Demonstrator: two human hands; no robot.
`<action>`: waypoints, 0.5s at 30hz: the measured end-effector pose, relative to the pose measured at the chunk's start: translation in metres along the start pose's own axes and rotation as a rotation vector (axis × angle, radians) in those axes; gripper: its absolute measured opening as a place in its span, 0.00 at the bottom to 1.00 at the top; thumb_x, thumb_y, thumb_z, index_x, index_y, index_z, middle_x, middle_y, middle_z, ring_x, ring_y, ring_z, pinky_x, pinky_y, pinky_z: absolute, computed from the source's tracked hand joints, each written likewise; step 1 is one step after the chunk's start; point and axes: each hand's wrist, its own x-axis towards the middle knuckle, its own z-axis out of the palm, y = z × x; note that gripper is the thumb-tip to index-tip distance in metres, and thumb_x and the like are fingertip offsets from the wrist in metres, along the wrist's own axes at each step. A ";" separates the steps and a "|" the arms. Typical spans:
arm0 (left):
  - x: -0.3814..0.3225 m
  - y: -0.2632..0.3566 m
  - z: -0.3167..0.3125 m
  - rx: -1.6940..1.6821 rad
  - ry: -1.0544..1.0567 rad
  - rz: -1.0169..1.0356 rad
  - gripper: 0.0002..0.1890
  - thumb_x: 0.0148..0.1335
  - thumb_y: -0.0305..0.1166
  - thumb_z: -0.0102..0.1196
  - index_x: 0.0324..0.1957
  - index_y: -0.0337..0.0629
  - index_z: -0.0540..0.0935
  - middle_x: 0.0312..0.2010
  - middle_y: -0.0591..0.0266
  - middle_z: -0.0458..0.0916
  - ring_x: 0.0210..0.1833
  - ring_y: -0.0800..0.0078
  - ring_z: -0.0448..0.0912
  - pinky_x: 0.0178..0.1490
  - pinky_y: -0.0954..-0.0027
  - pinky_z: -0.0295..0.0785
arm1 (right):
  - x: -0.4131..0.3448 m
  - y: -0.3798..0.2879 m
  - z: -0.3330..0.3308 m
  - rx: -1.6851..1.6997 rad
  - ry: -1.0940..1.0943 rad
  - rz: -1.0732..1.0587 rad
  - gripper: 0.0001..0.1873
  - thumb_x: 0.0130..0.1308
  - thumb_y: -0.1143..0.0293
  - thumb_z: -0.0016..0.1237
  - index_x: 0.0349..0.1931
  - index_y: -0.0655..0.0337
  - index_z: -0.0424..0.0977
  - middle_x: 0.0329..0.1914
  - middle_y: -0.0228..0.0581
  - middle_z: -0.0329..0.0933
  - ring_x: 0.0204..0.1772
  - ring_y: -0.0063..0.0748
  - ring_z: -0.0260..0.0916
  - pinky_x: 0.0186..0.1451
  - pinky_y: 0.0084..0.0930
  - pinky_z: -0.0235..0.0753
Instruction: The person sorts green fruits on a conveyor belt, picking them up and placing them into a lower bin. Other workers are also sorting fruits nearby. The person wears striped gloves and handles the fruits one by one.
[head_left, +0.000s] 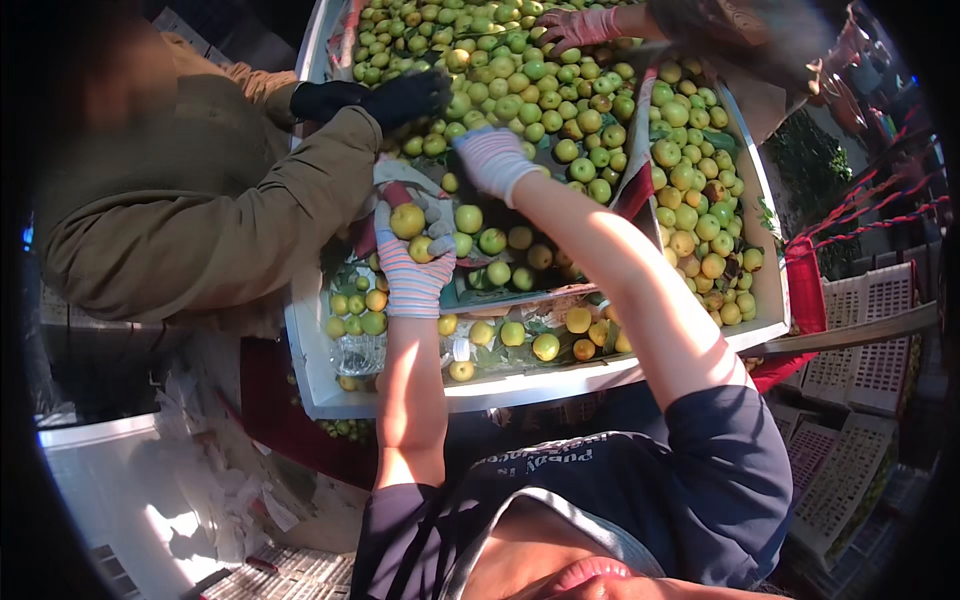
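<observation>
My left hand (415, 274), in a striped knit glove, is palm up around two yellow-green fruits that look like jujubes, a larger one (407, 221) and a smaller one (421, 249). My right hand (495, 163), in a similar glove, reaches over the near edge of the large fruit heap (510, 82). Its fingers are blurred and partly turned away, so whether they grip a fruit is hidden. Between my hands, several loose fruits (497, 273) lie in a dark shallow section of the white-rimmed sorting table (540, 390).
A clear plastic bottle (360, 355) lies beside my left forearm. A co-worker's black-gloved hand (409, 100) is close on the left; another person's pink-gloved hand (577, 30) reaches in at the far side. A cloth-covered divider (637, 150) borders the right-hand fruit section (686, 195). Plastic crates (862, 330) stand at right.
</observation>
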 end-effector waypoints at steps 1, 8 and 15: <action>-0.002 -0.002 0.001 0.005 -0.008 0.002 0.24 0.57 0.58 0.49 0.33 0.45 0.76 0.22 0.64 0.76 0.19 0.70 0.70 0.13 0.74 0.57 | 0.009 -0.020 0.010 -0.103 0.036 0.045 0.10 0.59 0.67 0.45 0.39 0.55 0.77 0.42 0.42 0.77 0.47 0.41 0.75 0.43 0.38 0.74; -0.011 0.001 0.011 -0.049 0.067 -0.034 0.24 0.56 0.56 0.51 0.34 0.41 0.74 0.25 0.63 0.72 0.23 0.70 0.66 0.16 0.76 0.59 | -0.031 -0.048 -0.002 0.003 -0.432 -0.009 0.15 0.57 0.69 0.49 0.46 0.56 0.78 0.43 0.42 0.80 0.49 0.42 0.77 0.43 0.38 0.77; 0.000 -0.019 0.003 -0.018 0.104 -0.241 0.22 0.54 0.54 0.54 0.34 0.43 0.74 0.32 0.56 0.77 0.34 0.62 0.76 0.26 0.67 0.74 | -0.110 0.001 -0.046 0.459 -0.236 0.071 0.15 0.57 0.63 0.46 0.42 0.60 0.74 0.42 0.52 0.76 0.43 0.55 0.74 0.45 0.44 0.74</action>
